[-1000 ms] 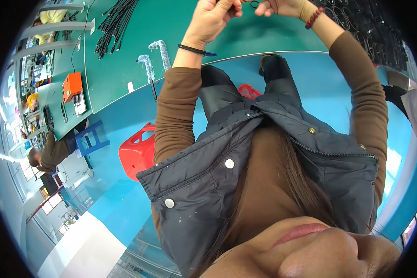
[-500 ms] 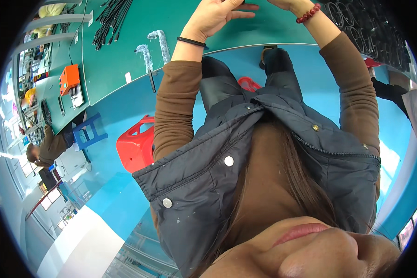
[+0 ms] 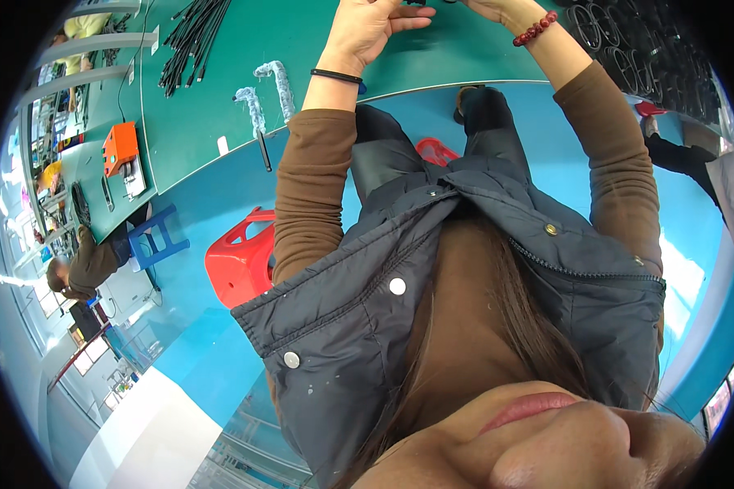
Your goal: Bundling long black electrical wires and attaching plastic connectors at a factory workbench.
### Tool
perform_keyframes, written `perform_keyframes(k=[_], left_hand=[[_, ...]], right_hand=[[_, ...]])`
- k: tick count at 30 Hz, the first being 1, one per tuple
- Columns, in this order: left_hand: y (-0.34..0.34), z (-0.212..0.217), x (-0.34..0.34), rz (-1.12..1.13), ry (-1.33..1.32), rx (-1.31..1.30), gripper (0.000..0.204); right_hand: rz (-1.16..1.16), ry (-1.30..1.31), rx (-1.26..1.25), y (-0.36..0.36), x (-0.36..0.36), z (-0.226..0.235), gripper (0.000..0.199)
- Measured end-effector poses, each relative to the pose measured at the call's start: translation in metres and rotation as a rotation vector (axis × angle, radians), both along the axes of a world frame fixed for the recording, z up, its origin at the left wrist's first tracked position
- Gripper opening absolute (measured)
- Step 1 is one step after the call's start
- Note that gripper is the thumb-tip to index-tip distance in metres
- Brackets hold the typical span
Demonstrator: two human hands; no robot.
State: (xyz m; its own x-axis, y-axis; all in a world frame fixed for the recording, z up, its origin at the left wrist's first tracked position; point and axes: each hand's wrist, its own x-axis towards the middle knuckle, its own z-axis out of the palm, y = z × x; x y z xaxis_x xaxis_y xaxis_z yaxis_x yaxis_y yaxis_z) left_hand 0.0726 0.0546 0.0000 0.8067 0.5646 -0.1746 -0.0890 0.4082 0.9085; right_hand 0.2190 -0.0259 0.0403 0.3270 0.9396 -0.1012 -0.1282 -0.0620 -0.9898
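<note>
Closest is the dark quilted vest [image 3: 465,269] over brown sleeves, both forearms raised toward the green desk [image 3: 220,98]. Beside the person's left leg stands a red stool [image 3: 240,265]. Farther up, the left hand [image 3: 375,28] — black band at its wrist — is half curled, fingers bent inward toward a small dark piece [image 3: 420,2] at the picture's top edge; whether it pinches it I cannot tell. The right hand [image 3: 497,6], red bead bracelet below it, is mostly cut off. 2 wrapped bundles [image 3: 265,94] lie left — black cables [image 3: 192,41] beyond.
</note>
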Motion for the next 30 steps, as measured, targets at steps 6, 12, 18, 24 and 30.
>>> perform_keyframes(k=[6,12,18,24,30], left_hand=[[-0.002,-0.001,-0.001,0.038,-0.016,-0.074,0.022],[-0.011,0.004,-0.004,0.045,-0.059,-0.145,0.022],[-0.007,-0.026,0.016,-0.003,-0.066,-0.146,0.022],[-0.017,0.006,-0.005,0.078,-0.044,-0.113,0.02],[-0.014,-0.008,-0.003,0.071,-0.092,-0.148,0.014]], right_hand=[[-0.07,-0.153,-0.036,-0.004,-0.009,0.009,0.038],[-0.163,-0.329,-0.099,-0.004,-0.013,0.012,0.047],[-0.239,-0.438,-0.144,-0.02,0.002,0.002,0.053],[-0.168,-0.446,-0.095,-0.002,-0.011,-0.006,0.05],[-0.179,-0.497,-0.098,-0.009,-0.003,-0.009,0.046]])
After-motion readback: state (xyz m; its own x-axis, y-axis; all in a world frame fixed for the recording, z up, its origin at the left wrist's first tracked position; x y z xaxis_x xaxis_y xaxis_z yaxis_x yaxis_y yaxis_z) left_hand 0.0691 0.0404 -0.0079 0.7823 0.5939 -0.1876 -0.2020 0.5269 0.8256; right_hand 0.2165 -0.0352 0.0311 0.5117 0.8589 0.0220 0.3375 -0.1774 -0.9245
